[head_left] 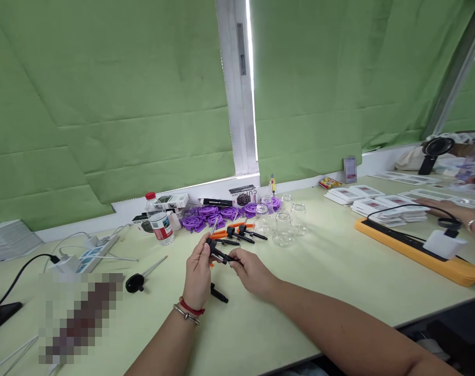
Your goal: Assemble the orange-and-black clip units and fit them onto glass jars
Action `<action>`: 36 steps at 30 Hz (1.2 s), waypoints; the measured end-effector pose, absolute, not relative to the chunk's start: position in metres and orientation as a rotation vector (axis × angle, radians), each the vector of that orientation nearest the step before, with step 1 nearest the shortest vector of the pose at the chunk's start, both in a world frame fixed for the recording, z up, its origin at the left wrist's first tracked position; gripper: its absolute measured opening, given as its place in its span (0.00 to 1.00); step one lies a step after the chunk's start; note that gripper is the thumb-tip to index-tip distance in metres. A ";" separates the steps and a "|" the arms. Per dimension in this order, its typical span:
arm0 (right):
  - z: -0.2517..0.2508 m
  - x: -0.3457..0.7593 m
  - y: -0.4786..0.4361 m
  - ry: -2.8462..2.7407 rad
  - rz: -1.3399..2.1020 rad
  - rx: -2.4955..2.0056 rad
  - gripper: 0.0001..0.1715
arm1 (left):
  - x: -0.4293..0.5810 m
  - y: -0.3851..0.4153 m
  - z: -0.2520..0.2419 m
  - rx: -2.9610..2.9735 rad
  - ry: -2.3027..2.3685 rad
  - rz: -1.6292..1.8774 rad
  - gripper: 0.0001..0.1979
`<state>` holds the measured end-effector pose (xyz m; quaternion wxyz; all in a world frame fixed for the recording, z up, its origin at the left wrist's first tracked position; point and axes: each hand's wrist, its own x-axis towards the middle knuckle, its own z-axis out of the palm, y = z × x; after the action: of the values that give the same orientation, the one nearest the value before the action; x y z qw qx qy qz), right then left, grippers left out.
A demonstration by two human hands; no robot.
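A black plastic part (218, 253) with a wide head and a narrow stem is held between both hands above the table. My left hand (199, 265) is closed around its head end, thumb on top. The fingers of my right hand (250, 269) pinch the stem's other end. Just beyond lie several similar black parts (241, 236), some with metal rods, beside orange strips (237, 227). Another black piece (219, 293) rests on the table below my hands. To the left is a round black knob with a metal shaft (135, 282).
Purple plastic parts (208, 211) and upturned clear glass jars (283, 228) stand behind. A red-capped bottle (159, 220) and a power strip (94, 256) are left. At right, an orange case (417, 253) lies before stacked white cards (378, 203) and another person's hand (441, 207).
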<state>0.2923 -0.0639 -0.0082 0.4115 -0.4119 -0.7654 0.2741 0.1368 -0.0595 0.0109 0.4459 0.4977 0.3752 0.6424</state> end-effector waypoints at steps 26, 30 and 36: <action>0.005 0.287 -0.077 -1.341 1.814 -0.609 0.20 | 0.119 -0.058 0.024 2.127 1.458 1.894 0.08; 0.006 0.290 -0.077 -1.302 1.930 -0.591 0.20 | 0.118 -0.055 0.022 2.332 1.409 1.697 0.09; 0.010 0.294 -0.074 -1.354 1.762 -0.729 0.16 | 0.120 -0.059 0.024 2.322 1.475 1.416 0.12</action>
<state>0.2936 -0.0744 0.0102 0.3909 -0.2868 -0.5330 0.6935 0.1199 -0.0592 0.0236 0.0239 0.7503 0.4766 0.4574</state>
